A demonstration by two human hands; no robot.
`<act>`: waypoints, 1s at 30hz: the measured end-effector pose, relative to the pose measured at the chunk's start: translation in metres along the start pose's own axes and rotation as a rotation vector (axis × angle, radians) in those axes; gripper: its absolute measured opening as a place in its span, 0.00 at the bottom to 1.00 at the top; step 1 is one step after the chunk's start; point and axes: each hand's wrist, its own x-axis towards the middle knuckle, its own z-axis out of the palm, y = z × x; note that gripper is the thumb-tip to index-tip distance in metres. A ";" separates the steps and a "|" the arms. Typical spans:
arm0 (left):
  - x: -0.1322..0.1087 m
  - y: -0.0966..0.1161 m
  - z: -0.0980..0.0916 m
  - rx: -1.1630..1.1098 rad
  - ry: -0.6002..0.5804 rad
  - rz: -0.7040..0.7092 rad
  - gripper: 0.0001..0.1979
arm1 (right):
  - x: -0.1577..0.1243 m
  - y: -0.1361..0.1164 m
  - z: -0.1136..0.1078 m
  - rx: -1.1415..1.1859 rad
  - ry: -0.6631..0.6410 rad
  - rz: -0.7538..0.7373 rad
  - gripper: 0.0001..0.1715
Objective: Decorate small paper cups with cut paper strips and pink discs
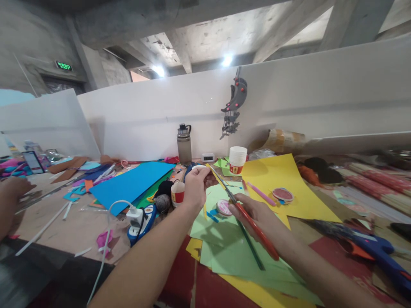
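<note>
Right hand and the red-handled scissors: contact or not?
Touching. The head view shows it: the right hand is closed on the handle end of the red-handled scissors, with no gap between them.

Ahead of me, a dark-lidded bottle (184,147) stands before a white partition (138,115), near a small digital clock (207,158). I see a grey crescent ornament (239,95) hanging there; up to my left, a green exit sign (64,66) glows.
</note>
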 end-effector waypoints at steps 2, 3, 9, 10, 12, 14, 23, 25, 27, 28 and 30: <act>0.000 0.002 0.000 0.020 -0.005 -0.014 0.10 | 0.000 -0.001 0.000 -0.001 -0.001 0.013 0.21; 0.000 0.003 0.000 0.028 -0.009 -0.020 0.10 | -0.001 -0.002 0.000 -0.005 0.003 0.018 0.21; 0.000 0.005 0.000 0.044 -0.025 -0.033 0.10 | 0.000 -0.003 0.001 -0.039 0.047 -0.013 0.22; 0.000 0.005 0.001 0.043 -0.024 -0.033 0.10 | 0.000 -0.002 0.001 -0.047 0.050 -0.018 0.22; 0.000 0.005 0.001 0.038 -0.026 -0.034 0.10 | 0.000 -0.002 0.002 -0.069 0.054 -0.018 0.22; 0.000 0.005 0.001 0.037 -0.029 -0.036 0.10 | 0.000 -0.002 0.001 -0.096 0.063 -0.016 0.23; 0.000 0.005 0.000 0.043 -0.038 -0.036 0.11 | 0.003 0.003 -0.001 -0.133 0.045 -0.009 0.22; 0.000 0.005 0.000 0.034 -0.033 -0.033 0.11 | 0.003 0.004 -0.001 -0.137 0.038 -0.004 0.21; -0.001 0.006 0.000 0.026 -0.030 -0.030 0.10 | 0.004 0.005 -0.001 -0.139 0.033 -0.010 0.21; -0.001 0.006 0.000 0.025 -0.028 -0.028 0.10 | 0.004 0.006 -0.001 -0.139 0.032 -0.013 0.21; -0.001 0.006 0.000 0.027 -0.023 -0.026 0.10 | 0.004 0.006 -0.001 -0.139 0.037 -0.009 0.23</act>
